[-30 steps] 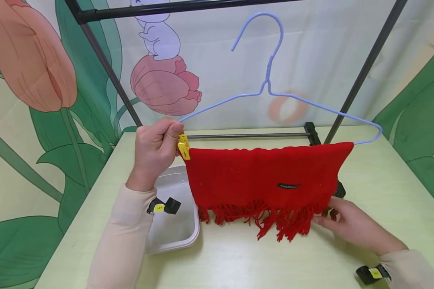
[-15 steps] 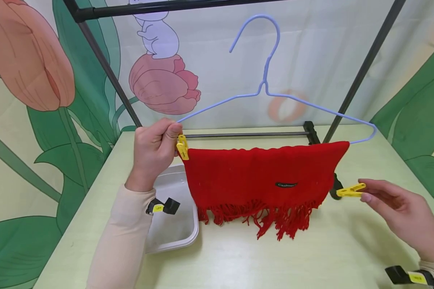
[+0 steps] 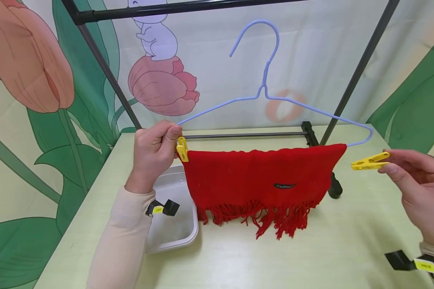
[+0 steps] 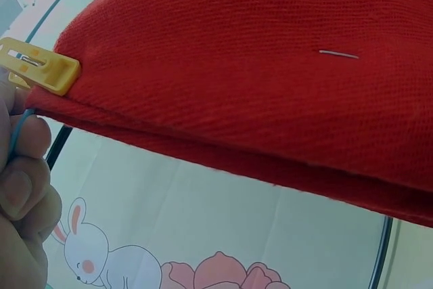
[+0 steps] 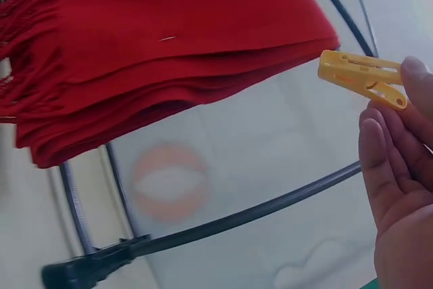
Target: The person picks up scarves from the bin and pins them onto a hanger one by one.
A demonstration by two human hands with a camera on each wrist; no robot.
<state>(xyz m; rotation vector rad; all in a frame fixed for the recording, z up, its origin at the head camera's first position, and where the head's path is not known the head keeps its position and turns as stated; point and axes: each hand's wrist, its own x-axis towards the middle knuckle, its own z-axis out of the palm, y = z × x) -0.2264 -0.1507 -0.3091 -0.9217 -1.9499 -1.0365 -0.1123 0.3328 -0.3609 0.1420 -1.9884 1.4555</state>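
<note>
A red fringed scarf (image 3: 246, 176) hangs folded over the lower bar of a pale blue wire hanger (image 3: 265, 72). My left hand (image 3: 155, 150) grips the hanger's left end, thumb on top. Beside those fingers, a yellow clothespin (image 3: 182, 149) is clipped at the scarf's upper left corner; the left wrist view shows this clothespin (image 4: 51, 69) near the fingertips. Between thumb and fingers my right hand (image 3: 416, 184) pinches a second yellow clothespin (image 3: 370, 161), its nose toward the scarf's upper right corner. In the right wrist view this held clothespin (image 5: 362, 76) overlaps the corner's edge.
A white plastic basin (image 3: 173, 237) stands on the pale table (image 3: 260, 261), behind the left forearm. The black rack frame (image 3: 105, 64) rises around the hanger, with a foot (image 3: 335, 188) behind the scarf's right side. A printed curtain (image 3: 217, 60) forms the backdrop.
My right hand came away from behind the scarf's lower right, bringing the clothespin into sight, then rose toward the hanger's right end. The left hand keeps its grip, with the hanger slightly lower.
</note>
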